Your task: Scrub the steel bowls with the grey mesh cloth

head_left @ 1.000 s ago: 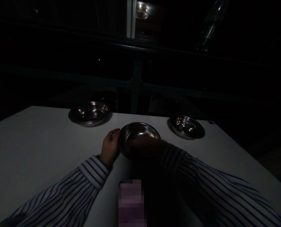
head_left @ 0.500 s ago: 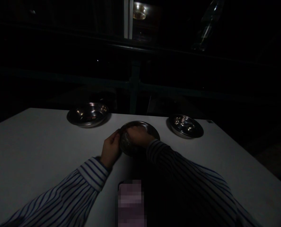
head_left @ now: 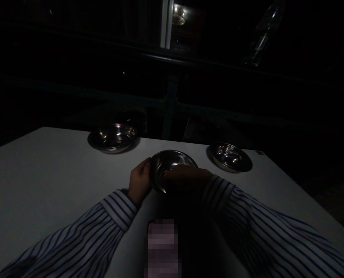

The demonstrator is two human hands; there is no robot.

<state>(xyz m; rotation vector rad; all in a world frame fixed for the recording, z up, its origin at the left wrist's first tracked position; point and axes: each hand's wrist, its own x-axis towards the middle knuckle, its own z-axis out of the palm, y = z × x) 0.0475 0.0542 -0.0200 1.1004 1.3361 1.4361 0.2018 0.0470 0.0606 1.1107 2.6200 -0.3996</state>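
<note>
A shiny metal bowl (head_left: 172, 156) sits in the middle of the white table, its far inner wall catching light. My left hand (head_left: 140, 180) grips the bowl's left rim, thumb on top. Across the bowl's near right side lies my right hand (head_left: 188, 178), dark in shadow, its fingers reaching down inside. Those fingertips are too dark to make out, and so is anything in them. The bowl's contents do not show clearly either.
Metal bowls stand near the far edge, one at the left (head_left: 112, 148) and one at the right (head_left: 231, 166). A pixelated pinkish object (head_left: 162, 247) lies at the near edge of the white table (head_left: 73, 170). Beyond is darkness, with a clear bottle (head_left: 261, 42).
My right hand has moved right and toward me within the bowl, baring its far left inner wall. My left hand still grips the rim. The whole view has shifted slightly.
</note>
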